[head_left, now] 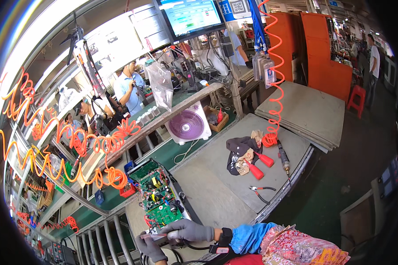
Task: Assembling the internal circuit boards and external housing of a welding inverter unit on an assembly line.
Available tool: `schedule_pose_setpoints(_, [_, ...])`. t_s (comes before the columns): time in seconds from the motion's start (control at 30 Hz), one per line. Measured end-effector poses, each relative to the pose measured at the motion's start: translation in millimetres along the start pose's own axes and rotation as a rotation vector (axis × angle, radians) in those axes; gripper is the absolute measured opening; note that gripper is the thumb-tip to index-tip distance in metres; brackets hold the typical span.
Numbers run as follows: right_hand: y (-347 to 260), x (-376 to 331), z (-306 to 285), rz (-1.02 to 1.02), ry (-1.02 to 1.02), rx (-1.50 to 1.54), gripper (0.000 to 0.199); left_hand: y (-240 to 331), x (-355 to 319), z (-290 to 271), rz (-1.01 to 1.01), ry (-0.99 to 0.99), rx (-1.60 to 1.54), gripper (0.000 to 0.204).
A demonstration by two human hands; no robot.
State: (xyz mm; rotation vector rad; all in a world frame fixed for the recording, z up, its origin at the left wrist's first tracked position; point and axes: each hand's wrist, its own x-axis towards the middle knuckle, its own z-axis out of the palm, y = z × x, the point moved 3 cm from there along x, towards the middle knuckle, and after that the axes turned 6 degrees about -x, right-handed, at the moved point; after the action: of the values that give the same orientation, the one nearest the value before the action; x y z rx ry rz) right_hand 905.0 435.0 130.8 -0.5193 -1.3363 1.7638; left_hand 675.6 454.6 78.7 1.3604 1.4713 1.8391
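My right hand (191, 231), in a grey glove, reaches in from the lower right just in front of an open electronic unit. Its fingers are closed on a thin reddish-brown strip (154, 236), whose exact kind I cannot make out. My left hand (152, 250), also gloved, meets it from below, fingers closed at the strip's left end. Beyond them lies the electronic unit (161, 194), with green circuit boards, yellow parts and wires exposed. Black cable (177, 255) loops below my hands; where it ends is hidden.
On the grey bench boards lie cutting pliers (263, 194), two red squeeze bottles (254, 170), dark cloth (239, 150) and a power screwdriver (285, 160) on a coiled orange hose. A purple-white fan (188, 124) stands behind. Stacked boards (305, 110) sit at the right. People work across the line.
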Motion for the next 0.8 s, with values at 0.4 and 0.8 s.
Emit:
schedule_pose_setpoints(0.4, [-5,-16,-7,0.069,0.24,-0.093,0.028,26,-17,-5,-0.016,-0.066,-0.027,0.018])
schedule_pose_setpoints(0.8, [3,-18,-1,-0.377,0.38,-0.266,0.03,23,-12,-7,0.413,-0.186,-0.015,0.027])
